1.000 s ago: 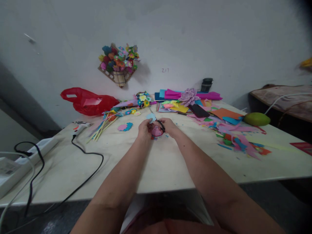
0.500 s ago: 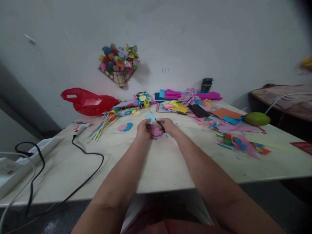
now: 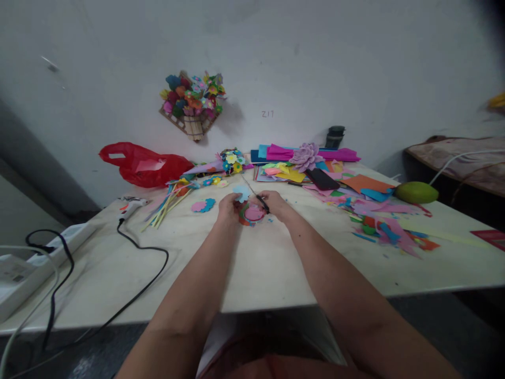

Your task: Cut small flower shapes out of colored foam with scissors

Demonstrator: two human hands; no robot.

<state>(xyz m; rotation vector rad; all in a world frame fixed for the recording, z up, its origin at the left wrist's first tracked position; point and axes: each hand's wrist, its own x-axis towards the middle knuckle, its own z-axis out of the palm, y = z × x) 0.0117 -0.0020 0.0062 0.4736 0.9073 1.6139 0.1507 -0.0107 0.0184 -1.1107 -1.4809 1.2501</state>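
Observation:
My left hand (image 3: 229,205) is closed on a light blue scalloped piece (image 3: 241,193) at the middle of the table. Black-handled scissors (image 3: 262,201) are in my right hand (image 3: 273,202), their blades pointing up and left beside the blue piece. Below, between the two hands, lies a round pink thing (image 3: 254,212) with small coloured scraps around it. Left of my left hand, a pink and blue scalloped pair (image 3: 203,206) rests on the table.
A glue gun (image 3: 132,208) with a black cord, yellow sticks (image 3: 168,208) and a red bag (image 3: 145,167) are at left. Coloured sheets, a phone (image 3: 322,179), a purple flower (image 3: 306,157), scraps (image 3: 389,231) and a green fruit (image 3: 416,192) lie at right.
My left hand and the light blue piece have moved slightly left, away from the scissors. The scissor blades now show more plainly, and more of the round pink thing is visible.

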